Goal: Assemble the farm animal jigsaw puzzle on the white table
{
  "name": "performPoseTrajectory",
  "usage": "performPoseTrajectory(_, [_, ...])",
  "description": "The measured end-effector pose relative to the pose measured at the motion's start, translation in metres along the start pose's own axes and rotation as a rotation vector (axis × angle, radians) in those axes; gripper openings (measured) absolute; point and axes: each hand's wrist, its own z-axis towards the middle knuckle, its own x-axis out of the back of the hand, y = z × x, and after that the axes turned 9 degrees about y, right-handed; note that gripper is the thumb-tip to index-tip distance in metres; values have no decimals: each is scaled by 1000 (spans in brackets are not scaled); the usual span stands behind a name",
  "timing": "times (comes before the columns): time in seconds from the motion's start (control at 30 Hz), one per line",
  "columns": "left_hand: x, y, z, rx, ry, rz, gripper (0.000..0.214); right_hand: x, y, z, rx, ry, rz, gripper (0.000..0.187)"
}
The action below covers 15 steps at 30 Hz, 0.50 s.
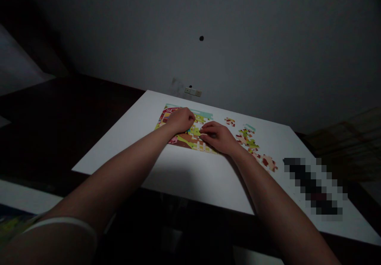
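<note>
A partly assembled jigsaw puzzle (186, 141) lies on the white table, brightly coloured in green, red, brown and pale blue. My left hand (180, 120) rests over its upper middle, fingers curled down; whatever is under the fingertips is hidden. At the puzzle's right side, my right hand (219, 137) has its thumb and forefinger drawn together at a yellow-green puzzle piece (195, 131). That piece lies by a white gap in the picture. Right of this hand, several loose puzzle pieces (252, 143) form a scattered cluster, and one single piece (229, 121) lies farther back.
The white table (119, 150) reaches back close to a grey wall (133, 39) with a socket strip (193, 92). A dark, pixelated long object (311, 187) lies on the table at the right. Dark floor shows at the left.
</note>
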Motion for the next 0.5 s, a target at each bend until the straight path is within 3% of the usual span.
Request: performPoseTrajectory(0.5, [-1,0,0,2,-1,-3,32,2,-3,-3,115,-126,-71,21])
